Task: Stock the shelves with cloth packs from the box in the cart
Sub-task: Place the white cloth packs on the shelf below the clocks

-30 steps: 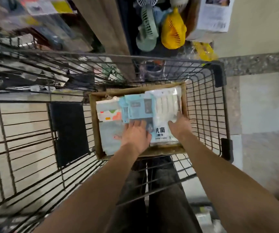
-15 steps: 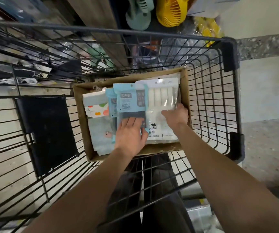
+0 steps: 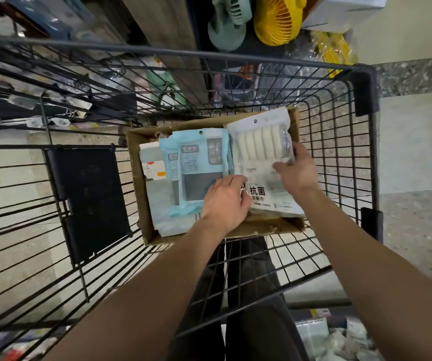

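Note:
A cardboard box sits in the black wire cart. Inside lie cloth packs: a white pack of rolled cloths on the right, a light blue pack in the middle, and grey and white packs on the left. My right hand grips the white pack at its right edge, thumb on top. My left hand rests on the lower part of the blue pack, its fingers curled at that pack's right edge beside the white pack.
Shelves with hanging goods stand beyond the cart on the left. A green fan and a yellow fan hang ahead. A black flap covers part of the cart's left side. My dark trousers show through the cart's near wall.
My right hand has slid up the white pack and closed on its right edge. My left hand has shifted right and curled its fingers. The view has dropped closer to the box.

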`<state>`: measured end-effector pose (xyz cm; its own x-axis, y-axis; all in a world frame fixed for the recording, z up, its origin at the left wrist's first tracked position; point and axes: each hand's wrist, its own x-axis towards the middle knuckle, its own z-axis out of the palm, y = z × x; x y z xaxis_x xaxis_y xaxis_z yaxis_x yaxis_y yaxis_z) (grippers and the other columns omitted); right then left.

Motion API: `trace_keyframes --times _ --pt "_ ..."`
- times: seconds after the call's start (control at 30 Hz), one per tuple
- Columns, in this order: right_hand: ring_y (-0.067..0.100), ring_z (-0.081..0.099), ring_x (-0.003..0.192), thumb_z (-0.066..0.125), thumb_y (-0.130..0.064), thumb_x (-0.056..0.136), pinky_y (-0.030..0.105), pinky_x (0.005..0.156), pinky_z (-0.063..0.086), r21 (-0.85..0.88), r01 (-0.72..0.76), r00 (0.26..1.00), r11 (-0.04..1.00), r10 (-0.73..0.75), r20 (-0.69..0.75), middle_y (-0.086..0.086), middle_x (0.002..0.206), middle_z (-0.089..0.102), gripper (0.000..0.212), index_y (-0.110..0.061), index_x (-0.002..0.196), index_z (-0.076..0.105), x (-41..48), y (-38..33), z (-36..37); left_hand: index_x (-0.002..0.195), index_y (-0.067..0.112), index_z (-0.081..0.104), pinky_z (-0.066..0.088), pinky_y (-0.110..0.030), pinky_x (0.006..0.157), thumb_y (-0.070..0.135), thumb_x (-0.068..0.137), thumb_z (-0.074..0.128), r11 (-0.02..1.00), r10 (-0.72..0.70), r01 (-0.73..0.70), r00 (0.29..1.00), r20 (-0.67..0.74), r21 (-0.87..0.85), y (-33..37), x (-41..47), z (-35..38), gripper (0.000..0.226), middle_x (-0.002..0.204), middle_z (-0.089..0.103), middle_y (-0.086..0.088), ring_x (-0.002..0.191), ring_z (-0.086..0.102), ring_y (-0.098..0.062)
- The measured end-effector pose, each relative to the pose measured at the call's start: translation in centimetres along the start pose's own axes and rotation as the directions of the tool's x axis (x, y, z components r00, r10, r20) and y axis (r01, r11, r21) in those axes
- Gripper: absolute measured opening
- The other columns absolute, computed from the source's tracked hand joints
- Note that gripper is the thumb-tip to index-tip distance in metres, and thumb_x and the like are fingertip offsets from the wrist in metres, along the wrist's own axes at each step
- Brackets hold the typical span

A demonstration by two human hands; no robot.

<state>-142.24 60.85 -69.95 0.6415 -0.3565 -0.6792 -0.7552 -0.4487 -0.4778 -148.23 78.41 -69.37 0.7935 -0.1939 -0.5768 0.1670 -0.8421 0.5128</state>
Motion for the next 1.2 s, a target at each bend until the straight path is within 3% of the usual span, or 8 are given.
trace_keyframes --times 0.1,0.2,0.43,0.5,0.6,0.83,0.97,1.2 --pt "0.016 0.067 0.083 0.065 -0.009 0.092 0.023 0.068 0.050 -0.007 0.032 0.999 0.999 -0.032 -0.012 0.000 0.100 0.070 0.027 -0.012 0.118 0.063 -0.1 0.3 -1.5 0.143 0.020 0.052 0.046 -0.042 0.106 0.028 0.102 0.050 0.996 -0.062 0.067 0.994 0.087 -0.066 1.6 0.8 0.8 0.042 0.135 0.064 -0.008 0.119 0.060 -0.028" --pt "0.005 0.063 0.075 0.064 -0.005 0.093 0.012 0.056 0.047 0.076 0.044 0.999 0.996 -0.043 -0.026 -0.009 0.088 0.066 0.022 -0.015 0.113 0.063 -0.1 0.8 -2.9 0.146 0.020 0.046 0.051 -0.046 0.101 0.030 0.103 0.048 0.983 -0.120 0.136 0.984 0.130 -0.126 2.9 1.6 1.8 0.044 0.136 0.063 -0.008 0.112 0.064 -0.028" --pt "0.015 0.071 0.093 0.067 -0.006 0.091 0.032 0.074 0.059 0.276 -0.021 0.999 0.961 0.033 -0.040 -0.005 0.103 0.073 0.030 -0.023 0.116 0.066 -0.1 2.6 -5.8 0.141 0.021 0.044 0.064 -0.042 0.085 0.029 0.102 0.057 0.848 -0.288 0.348 0.936 0.205 -0.399 3.4 4.6 4.2 0.042 0.133 0.063 -0.006 0.104 0.071 -0.024" --pt "0.016 0.072 0.092 0.067 -0.004 0.092 0.035 0.075 0.060 0.312 -0.042 0.998 0.949 0.053 -0.028 -0.004 0.102 0.073 0.029 -0.024 0.113 0.065 -0.1 3.1 -6.3 0.142 0.019 0.042 0.063 -0.040 0.087 0.029 0.100 0.062 0.806 -0.344 0.398 0.918 0.200 -0.439 3.5 5.6 4.5 0.047 0.134 0.060 -0.004 0.111 0.069 -0.026" --pt "0.018 0.072 0.093 0.067 -0.004 0.092 0.037 0.076 0.061 0.328 -0.069 0.997 0.942 0.074 -0.002 -0.001 0.103 0.074 0.027 -0.022 0.112 0.065 0.2 3.5 -6.6 0.141 0.020 0.040 0.057 -0.051 0.100 0.032 0.094 0.067 0.780 -0.422 0.457 0.889 0.181 -0.428 3.2 7.4 4.9 0.056 0.138 0.053 -0.005 0.121 0.060 -0.030" --pt "0.012 0.074 0.084 0.068 -0.005 0.092 0.022 0.058 0.058 0.326 -0.067 0.998 0.943 0.057 0.040 -0.004 0.098 0.075 0.022 -0.017 0.111 0.067 0.7 4.0 -6.6 0.149 0.019 0.034 0.037 -0.056 0.116 0.044 0.084 0.072 0.695 -0.568 0.558 0.813 0.131 -0.453 2.6 10.0 5.6 0.079 0.149 0.046 -0.005 0.136 0.044 -0.033" --pt "0.018 0.075 0.090 0.069 -0.006 0.090 0.037 0.073 0.063 0.360 -0.097 0.995 0.928 0.083 0.055 -0.001 0.102 0.076 0.023 -0.021 0.108 0.067 1.0 4.6 -6.3 0.148 0.021 0.034 0.043 -0.057 0.111 0.042 0.081 0.075 0.623 -0.597 0.580 0.786 0.159 -0.525 2.3 10.4 5.4 0.082 0.142 0.051 -0.007 0.131 0.046 -0.031" --pt "0.014 0.075 0.091 0.071 -0.006 0.089 0.030 0.069 0.060 0.376 -0.111 0.993 0.920 0.087 0.081 -0.003 0.103 0.076 0.031 -0.018 0.118 0.066 1.5 5.2 -6.1 0.140 0.022 0.049 0.049 -0.053 0.107 0.047 0.061 0.076 0.585 -0.643 0.571 0.759 0.099 -0.577 1.7 11.1 5.9 0.087 0.133 0.060 -0.004 0.126 0.054 -0.030"
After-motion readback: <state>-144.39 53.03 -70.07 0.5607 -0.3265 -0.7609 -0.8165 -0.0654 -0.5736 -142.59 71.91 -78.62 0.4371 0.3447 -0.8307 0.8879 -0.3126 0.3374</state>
